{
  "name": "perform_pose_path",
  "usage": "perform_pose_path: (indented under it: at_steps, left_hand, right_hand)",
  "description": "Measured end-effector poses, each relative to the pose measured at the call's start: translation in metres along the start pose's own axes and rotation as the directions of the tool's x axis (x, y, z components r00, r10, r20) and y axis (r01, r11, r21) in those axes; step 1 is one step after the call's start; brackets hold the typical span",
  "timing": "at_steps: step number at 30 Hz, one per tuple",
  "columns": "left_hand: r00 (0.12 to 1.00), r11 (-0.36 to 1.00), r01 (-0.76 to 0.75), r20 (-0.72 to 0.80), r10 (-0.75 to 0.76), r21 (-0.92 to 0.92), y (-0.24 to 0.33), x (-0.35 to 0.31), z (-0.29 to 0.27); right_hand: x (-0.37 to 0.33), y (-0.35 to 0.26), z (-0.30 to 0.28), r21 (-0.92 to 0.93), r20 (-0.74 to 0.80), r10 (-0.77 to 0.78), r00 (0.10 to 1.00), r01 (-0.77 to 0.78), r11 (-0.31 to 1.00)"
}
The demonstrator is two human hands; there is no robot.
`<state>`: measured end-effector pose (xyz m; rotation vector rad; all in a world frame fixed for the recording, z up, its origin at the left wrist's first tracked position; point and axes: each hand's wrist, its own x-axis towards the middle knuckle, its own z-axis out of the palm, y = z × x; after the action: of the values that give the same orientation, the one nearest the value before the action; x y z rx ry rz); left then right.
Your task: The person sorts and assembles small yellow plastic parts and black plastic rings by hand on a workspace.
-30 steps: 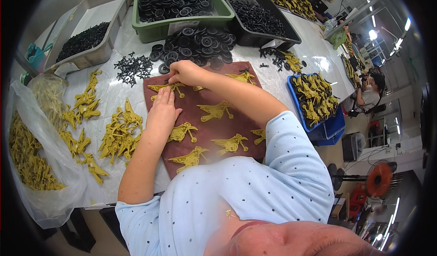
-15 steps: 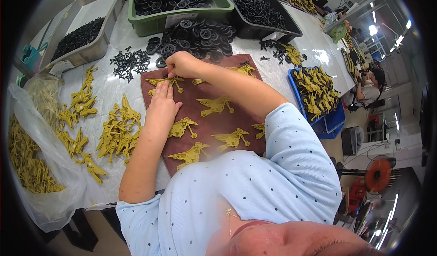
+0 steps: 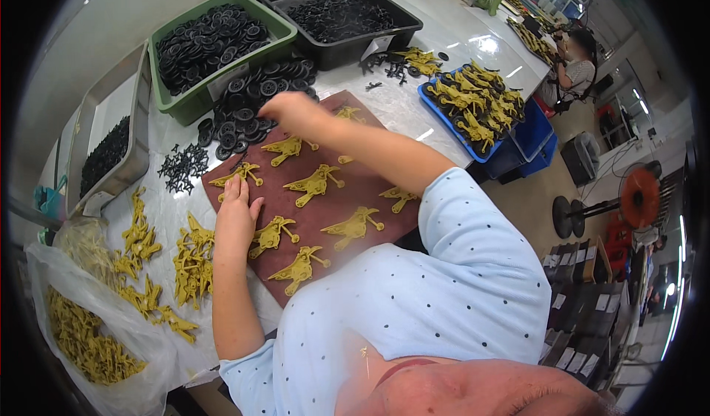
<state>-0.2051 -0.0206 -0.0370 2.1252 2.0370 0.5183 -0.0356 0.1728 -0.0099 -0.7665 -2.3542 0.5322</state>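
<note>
My left hand lies with stretched fingers on a yellow plastic part, pressing it to the brown mat near its left corner. My right hand hangs over the mat's far edge, beside the heap of black spoked wheels. Motion smears its fingers, so whether they hold anything cannot be told. Several more yellow parts, such as a middle one and a nearer one, lie spaced out on the mat. Small black forked pieces are scattered left of the mat.
Behind stand a green bin of wheels, a black bin and a grey bin of small black pieces. At left are loose yellow parts and a clear bag. A blue tray sits right; a person sits beyond.
My right hand has lifted off the yellow part and moved right, toward the wheel heap. My left hand stays on that part. The whole view has turned and shifted.
</note>
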Motion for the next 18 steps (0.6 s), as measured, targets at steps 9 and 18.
perform_pose_path:
  at_steps: [9,18]
  left_hand:
    - [0.993,0.967,-0.105,-0.033,0.115,0.230,0.047,0.016,-0.024]
    - [0.856,0.863,-0.504,0.116,0.504,-0.033,0.150,0.062,0.031]
  right_hand:
    - [-0.095,0.169,-0.109,-0.442,-0.112,0.103,0.988,-0.142,0.886]
    - [-0.124,0.163,-0.115,0.149,-0.203,0.574,0.793,-0.555,0.819]
